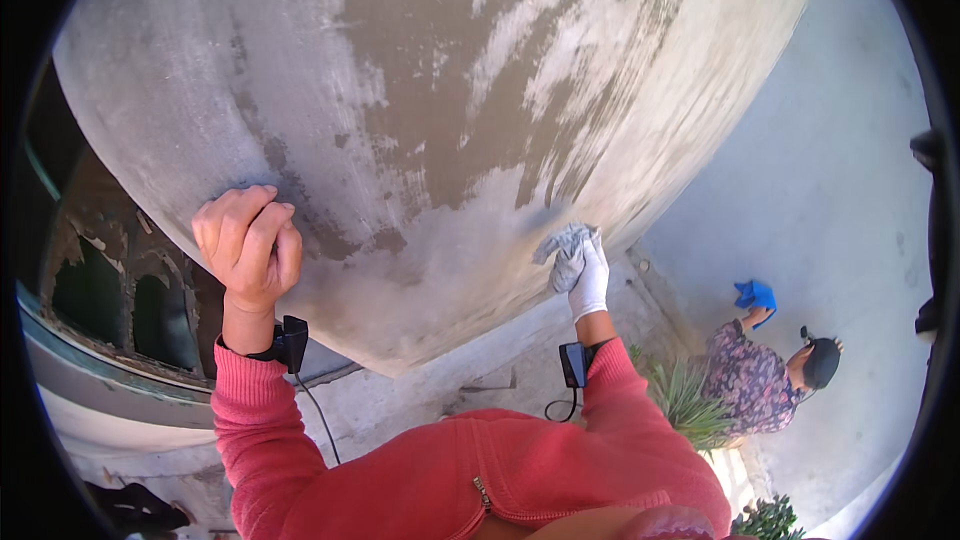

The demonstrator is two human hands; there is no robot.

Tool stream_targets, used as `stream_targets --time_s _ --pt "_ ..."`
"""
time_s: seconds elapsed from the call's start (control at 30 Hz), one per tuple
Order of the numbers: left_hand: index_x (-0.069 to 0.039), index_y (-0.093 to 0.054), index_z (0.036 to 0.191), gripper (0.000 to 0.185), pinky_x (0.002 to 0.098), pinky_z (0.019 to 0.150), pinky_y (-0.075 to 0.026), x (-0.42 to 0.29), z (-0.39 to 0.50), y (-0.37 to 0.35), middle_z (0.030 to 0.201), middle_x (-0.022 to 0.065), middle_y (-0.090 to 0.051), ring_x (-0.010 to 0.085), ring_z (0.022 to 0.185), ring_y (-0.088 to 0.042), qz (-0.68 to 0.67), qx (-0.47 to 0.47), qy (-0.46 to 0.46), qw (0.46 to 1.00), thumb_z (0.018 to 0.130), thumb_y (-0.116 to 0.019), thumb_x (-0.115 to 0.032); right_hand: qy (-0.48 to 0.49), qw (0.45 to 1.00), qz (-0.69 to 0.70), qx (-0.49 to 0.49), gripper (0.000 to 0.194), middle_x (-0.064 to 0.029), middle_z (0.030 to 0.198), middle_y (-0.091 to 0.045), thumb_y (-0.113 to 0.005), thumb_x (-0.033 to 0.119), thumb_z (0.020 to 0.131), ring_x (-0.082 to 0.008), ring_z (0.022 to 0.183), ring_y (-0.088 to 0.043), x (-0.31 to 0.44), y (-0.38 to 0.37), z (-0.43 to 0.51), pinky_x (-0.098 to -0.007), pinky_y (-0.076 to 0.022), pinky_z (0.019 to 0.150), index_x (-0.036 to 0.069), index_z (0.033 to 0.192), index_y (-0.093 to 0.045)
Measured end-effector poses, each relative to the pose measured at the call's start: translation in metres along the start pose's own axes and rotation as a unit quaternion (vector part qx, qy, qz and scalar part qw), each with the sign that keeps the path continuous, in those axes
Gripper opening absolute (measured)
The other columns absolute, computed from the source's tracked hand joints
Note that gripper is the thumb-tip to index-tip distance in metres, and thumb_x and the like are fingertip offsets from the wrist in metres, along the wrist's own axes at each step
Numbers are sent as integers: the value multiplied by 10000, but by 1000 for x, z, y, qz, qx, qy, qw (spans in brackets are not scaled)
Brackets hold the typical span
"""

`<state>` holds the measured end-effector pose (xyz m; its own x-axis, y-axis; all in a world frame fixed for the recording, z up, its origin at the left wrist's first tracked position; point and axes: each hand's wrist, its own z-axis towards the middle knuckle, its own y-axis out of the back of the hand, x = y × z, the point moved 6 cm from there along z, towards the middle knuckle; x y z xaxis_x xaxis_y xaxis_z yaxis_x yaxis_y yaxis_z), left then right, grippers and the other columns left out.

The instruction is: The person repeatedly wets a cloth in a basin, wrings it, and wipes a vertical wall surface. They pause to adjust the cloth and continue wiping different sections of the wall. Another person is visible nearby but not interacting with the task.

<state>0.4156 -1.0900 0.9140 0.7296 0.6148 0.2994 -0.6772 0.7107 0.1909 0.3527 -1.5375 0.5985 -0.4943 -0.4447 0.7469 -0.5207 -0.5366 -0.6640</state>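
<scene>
A large pale cement wall surface (450,127) with darker, damp-looking brown patches curves before me in the head view. My right hand (589,277), in a white glove, grips a crumpled grey cloth (568,251) close to the lower right part of this surface. On the left, my bare left hand (251,247) is raised with its fingers curled in front of the surface near its left edge; nothing shows in it, and whether the knuckles touch the wall I cannot tell. A black device with a cable is strapped to each wrist.
At the left stands a weathered window frame (126,307) with broken-looking openings. Another person (757,382) in a flowered top and dark cap holds a blue cloth (756,298) by the blue-grey wall (817,165) at right. Spiky green plants (690,401) grow between us.
</scene>
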Motion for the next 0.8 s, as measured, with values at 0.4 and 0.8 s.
stream_targets --time_s 0.4,0.8 --pt "-80 -629 818 215 355 673 -412 -54 64 10 919 64 -616 259 796 -575 -78 -13 43 996 624 -650 8 163 982 83 -51 269 -59 1123 -636 -518 215 970 -213 1017 -615 211 14 134 -362 -503 892 88 1196 -591" --pt "-98 -626 816 172 348 675 -411 -94 194 -85 963 44 -595 227 778 -554 7 -57 -14 998 673 -644 -3 942 257 -120 181 194 -178 1046 -617 -709 78 784 -328 1000 -580 406 -460 -52 -379 -468 889 40 970 -671"
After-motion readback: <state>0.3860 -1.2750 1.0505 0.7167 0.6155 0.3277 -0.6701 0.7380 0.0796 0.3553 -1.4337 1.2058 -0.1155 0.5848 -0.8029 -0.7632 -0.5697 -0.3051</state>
